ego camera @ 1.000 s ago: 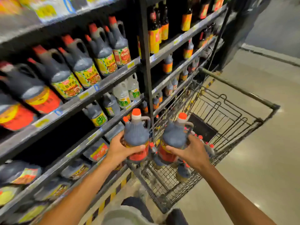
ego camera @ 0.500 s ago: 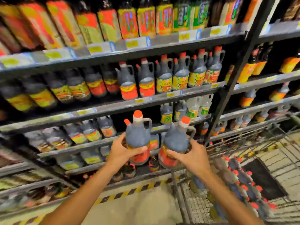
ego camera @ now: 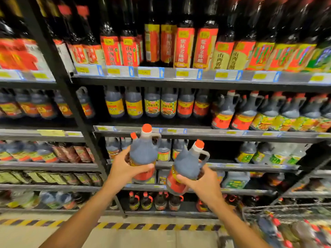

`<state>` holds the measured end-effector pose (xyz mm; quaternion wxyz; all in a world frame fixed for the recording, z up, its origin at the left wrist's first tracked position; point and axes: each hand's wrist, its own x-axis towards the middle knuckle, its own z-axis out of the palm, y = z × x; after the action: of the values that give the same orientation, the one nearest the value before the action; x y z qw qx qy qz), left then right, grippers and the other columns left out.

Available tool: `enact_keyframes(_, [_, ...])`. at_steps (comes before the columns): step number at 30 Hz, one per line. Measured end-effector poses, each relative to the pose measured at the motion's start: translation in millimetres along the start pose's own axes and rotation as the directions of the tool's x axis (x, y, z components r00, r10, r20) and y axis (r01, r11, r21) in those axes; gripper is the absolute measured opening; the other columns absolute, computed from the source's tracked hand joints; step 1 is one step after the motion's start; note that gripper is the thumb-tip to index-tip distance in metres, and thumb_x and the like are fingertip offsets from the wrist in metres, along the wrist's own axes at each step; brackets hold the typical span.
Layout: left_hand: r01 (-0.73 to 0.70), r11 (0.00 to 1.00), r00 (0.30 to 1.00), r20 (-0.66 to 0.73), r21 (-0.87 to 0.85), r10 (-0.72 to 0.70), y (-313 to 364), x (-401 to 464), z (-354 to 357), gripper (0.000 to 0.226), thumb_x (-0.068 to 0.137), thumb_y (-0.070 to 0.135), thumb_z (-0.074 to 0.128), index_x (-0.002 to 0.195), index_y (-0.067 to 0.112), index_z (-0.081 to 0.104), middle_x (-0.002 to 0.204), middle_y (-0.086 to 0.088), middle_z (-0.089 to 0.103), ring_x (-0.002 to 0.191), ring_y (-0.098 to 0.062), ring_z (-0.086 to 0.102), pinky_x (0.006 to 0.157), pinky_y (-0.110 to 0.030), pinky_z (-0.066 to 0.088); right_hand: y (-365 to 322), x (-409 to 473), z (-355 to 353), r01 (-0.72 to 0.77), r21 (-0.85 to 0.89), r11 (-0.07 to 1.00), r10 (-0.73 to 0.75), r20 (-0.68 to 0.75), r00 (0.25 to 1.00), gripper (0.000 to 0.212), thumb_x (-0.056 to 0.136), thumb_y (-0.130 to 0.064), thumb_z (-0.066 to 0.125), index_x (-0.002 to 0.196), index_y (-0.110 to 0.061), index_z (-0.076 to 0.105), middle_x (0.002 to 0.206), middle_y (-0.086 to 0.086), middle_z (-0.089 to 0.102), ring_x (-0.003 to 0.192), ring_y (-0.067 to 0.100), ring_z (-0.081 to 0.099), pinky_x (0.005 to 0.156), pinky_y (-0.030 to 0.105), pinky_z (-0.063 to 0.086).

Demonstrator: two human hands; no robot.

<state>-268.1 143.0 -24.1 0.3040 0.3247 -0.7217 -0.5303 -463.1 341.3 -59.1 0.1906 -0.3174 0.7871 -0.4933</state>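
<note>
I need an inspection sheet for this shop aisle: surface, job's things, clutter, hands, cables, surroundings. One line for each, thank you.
surface: black shelf rack with yellow price tags, full of bottles and jugs; pale floor below.
job's things: two dark jugs, orange caps, red labels; left jug upright, right jug tilted, both held in the air before the rack.
clutter: cart jugs, orange-capped and blurred, lie in the wire cart.
hands: left hand grips the left jug's body; right hand grips the right jug's body.
cables: nothing seen.
surroundings: wire cart at lower right; yellow-black striped line on the floor along the rack.
</note>
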Motion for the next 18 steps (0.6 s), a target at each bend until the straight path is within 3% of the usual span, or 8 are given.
enact_keyframes(3, [-0.019, 1.000, 1.000, -0.015, -0.020, 0.019, -9, 8, -14, 0.071, 0.058, 0.024, 0.096, 0.116, 0.042, 0.059, 0.118, 0.015, 0.069, 0.107, 0.008, 0.063, 0.082, -0.015, 0.053, -6, 1, 14, 0.006, -0.040, 0.999, -0.006, 0.016, 1.000, 0.087, 0.053, -0.070, 0.088, 0.124, -0.027, 0.063, 0.107, -0.018, 0.072, 0.094, 0.001, 0.069, 0.081, 0.033, 0.061])
enact_keyframes(8, [-0.034, 0.998, 0.999, 0.004, -0.054, 0.034, -14, 25, -9, 0.090, 0.043, 0.054, 0.094, 0.126, 0.040, 0.059, 0.119, 0.017, 0.069, 0.110, 0.002, 0.064, 0.086, -0.020, 0.053, -12, 17, 8, 0.033, -0.049, 0.998, -0.033, -0.015, 0.999, 0.099, 0.052, -0.075, 0.084, 0.135, -0.027, 0.059, 0.117, -0.019, 0.070, 0.105, 0.002, 0.067, 0.088, 0.032, 0.060])
enact_keyframes(12, [-0.050, 0.996, 0.998, 0.033, -0.078, 0.052, -3, 48, 11, 0.083, 0.049, 0.044, 0.097, 0.123, 0.044, 0.059, 0.119, 0.022, 0.069, 0.112, 0.002, 0.064, 0.087, -0.021, 0.054, -16, 43, -12, 0.083, -0.048, 0.995, -0.086, -0.069, 0.994, 0.095, 0.053, -0.070, 0.087, 0.134, -0.028, 0.059, 0.113, -0.018, 0.071, 0.105, 0.000, 0.067, 0.088, 0.033, 0.060])
enact_keyframes(16, [-0.104, 0.992, 0.992, 0.064, -0.068, 0.109, 17, 81, 38, 0.079, 0.048, 0.047, 0.098, 0.116, 0.049, 0.057, 0.108, 0.039, 0.066, 0.104, 0.014, 0.062, 0.080, -0.013, 0.053, -16, 75, -37, 0.143, -0.028, 0.989, -0.146, -0.119, 0.982, 0.088, 0.058, -0.065, 0.089, 0.133, -0.027, 0.060, 0.113, -0.019, 0.071, 0.105, 0.000, 0.067, 0.088, 0.032, 0.059])
enact_keyframes(18, [-0.132, 0.989, 0.988, 0.071, -0.066, 0.137, 26, 98, 51, 0.083, 0.044, 0.052, 0.095, 0.118, 0.048, 0.057, 0.111, 0.034, 0.068, 0.107, 0.011, 0.062, 0.084, -0.017, 0.055, -15, 92, -49, 0.165, 0.002, 0.986, -0.164, -0.142, 0.976, 0.083, 0.061, -0.064, 0.088, 0.131, -0.028, 0.061, 0.117, -0.018, 0.071, 0.107, 0.000, 0.067, 0.090, 0.033, 0.059])
